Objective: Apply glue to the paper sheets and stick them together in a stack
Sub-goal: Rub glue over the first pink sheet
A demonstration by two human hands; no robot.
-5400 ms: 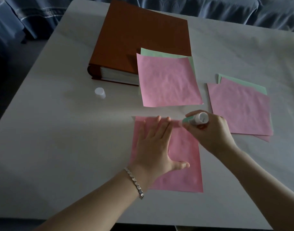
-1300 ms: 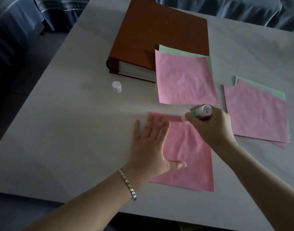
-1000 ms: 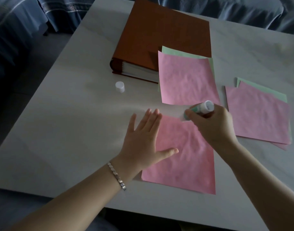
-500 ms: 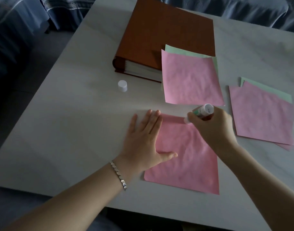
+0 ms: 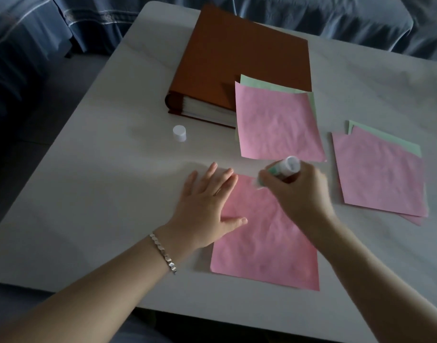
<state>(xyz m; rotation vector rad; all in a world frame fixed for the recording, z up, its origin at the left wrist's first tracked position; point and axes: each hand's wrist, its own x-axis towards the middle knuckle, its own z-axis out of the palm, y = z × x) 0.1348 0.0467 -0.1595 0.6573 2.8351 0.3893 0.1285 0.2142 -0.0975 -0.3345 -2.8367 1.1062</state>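
A pink paper sheet lies flat in front of me on the white table. My left hand presses its left edge down, fingers spread. My right hand grips a green and white glue stick, whose tip touches the sheet's far edge. A pink sheet on a green one leans on the book beyond. Another pile of pink and green sheets lies at the right.
A thick brown book lies at the back of the table. The white glue cap stands left of the leaning sheets. Blue fabric runs behind the table. The table's front edge is close to me.
My right hand has moved the glue stick left and back along the sheet's far edge. My left hand has shifted toward the sheet's left edge and stays pressed flat.
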